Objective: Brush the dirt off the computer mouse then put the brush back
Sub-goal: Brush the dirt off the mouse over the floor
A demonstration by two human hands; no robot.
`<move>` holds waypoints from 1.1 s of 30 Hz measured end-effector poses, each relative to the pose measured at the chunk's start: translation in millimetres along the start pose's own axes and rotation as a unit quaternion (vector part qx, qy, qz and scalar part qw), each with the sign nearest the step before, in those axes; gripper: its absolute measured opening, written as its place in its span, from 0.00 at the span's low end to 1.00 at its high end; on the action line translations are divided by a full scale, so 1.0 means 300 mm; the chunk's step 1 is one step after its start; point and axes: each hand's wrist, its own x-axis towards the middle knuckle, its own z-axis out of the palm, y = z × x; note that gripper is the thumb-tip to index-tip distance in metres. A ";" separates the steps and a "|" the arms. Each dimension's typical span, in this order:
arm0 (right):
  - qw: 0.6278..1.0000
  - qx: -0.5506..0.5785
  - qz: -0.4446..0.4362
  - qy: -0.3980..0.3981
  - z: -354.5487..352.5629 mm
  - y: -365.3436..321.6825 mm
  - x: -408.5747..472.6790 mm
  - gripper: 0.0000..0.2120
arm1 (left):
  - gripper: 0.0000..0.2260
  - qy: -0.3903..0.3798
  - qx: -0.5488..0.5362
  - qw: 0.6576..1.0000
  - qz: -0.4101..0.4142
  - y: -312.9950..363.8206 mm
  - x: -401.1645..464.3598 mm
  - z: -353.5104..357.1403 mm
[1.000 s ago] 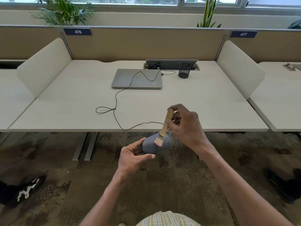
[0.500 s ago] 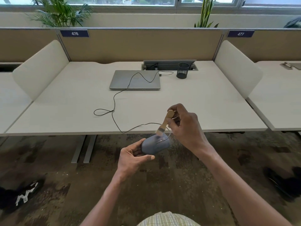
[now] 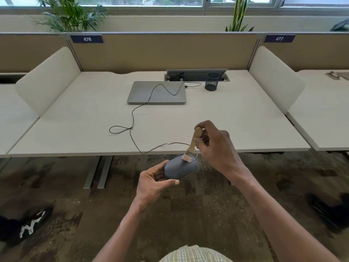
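While our left hand [image 3: 153, 183] cups the back end of the grey mouse [image 3: 179, 167] in front of the desk [image 3: 236, 125], thumb along its near side and fingers curled beneath, our right hand [image 3: 215, 148] pinches the wooden handle of the brush [image 3: 192, 145] between thumb and fingers. We hold the mouse in the air over the carpet [image 3: 207, 214], just short of the desk's front edge, its front end pointing away and to the right. We keep the brush tilted, handle up and bristles down, with the pale bristles touching the top of the mouse near the wheel. A thin black cable [image 3: 132, 129] runs from the mouse over the desk edge, loops once on the desktop and crosses the closed laptop [image 3: 156, 93]. Just right of the laptop stands a black mesh cup [image 3: 212, 82].
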 end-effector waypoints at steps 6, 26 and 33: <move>1.000 0.009 0.024 0.005 -0.007 0.019 -0.004 0.12 | 0.37 -0.002 -0.002 1.000 -0.001 0.008 -0.008 0.001; 0.995 0.003 0.084 0.059 -0.031 0.070 -0.012 0.12 | 0.37 -0.010 -0.027 1.000 0.000 0.013 0.003 0.006; 0.997 -0.025 0.060 0.048 -0.025 0.074 -0.005 0.11 | 0.36 -0.015 -0.028 0.999 0.003 0.004 0.007 0.001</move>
